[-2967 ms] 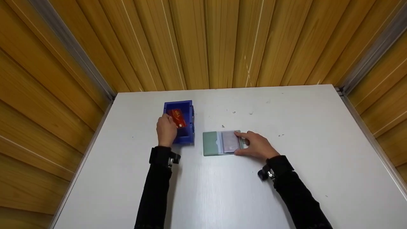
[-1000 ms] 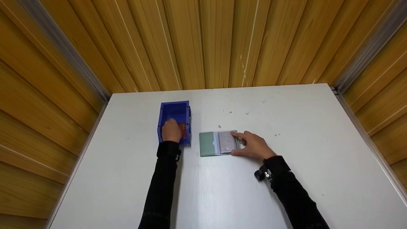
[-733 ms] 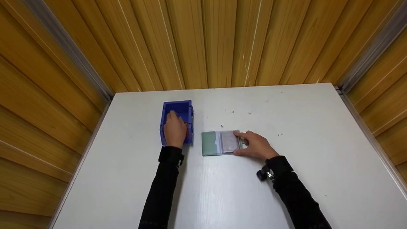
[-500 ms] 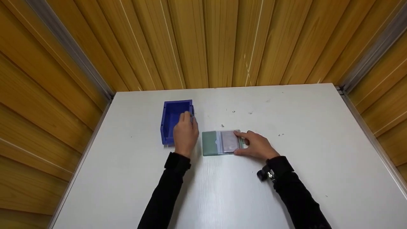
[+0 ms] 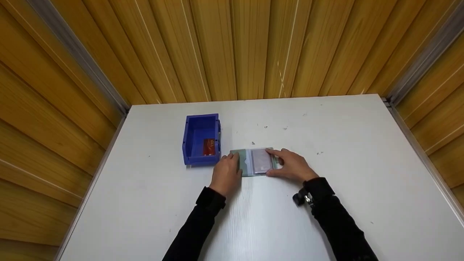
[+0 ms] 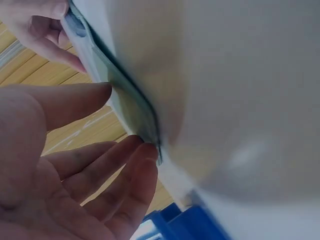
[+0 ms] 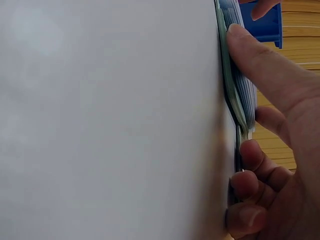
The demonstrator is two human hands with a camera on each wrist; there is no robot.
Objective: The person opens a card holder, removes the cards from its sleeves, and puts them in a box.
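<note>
A green card holder point(image 5: 245, 169) lies spread flat on the table, its stack of clear sleeves point(image 5: 261, 161) on the right half. My right hand point(image 5: 293, 166) grips that half between thumb and fingers; in the right wrist view the thumb point(image 7: 237, 32) presses along the sleeve edges. At the left cover is my left hand point(image 5: 226, 174), fingers loosely bent, nothing between them and the thumb. Its fingertips point(image 6: 147, 150) touch the cover's outer end, and its thumb tip sits by the near edge. A red card point(image 5: 209, 146) lies in the blue bin point(image 5: 200, 160).
The bin stands just behind and left of the card holder. All of it is on a white table point(image 5: 326, 137), with wood-patterned panels point(image 5: 250, 50) behind and at both sides. Small marks dot the tabletop.
My left hand has let go of the red card inside the bin, then moved right and toward me to the holder's left cover. The right hand has kept its place on the sleeves.
</note>
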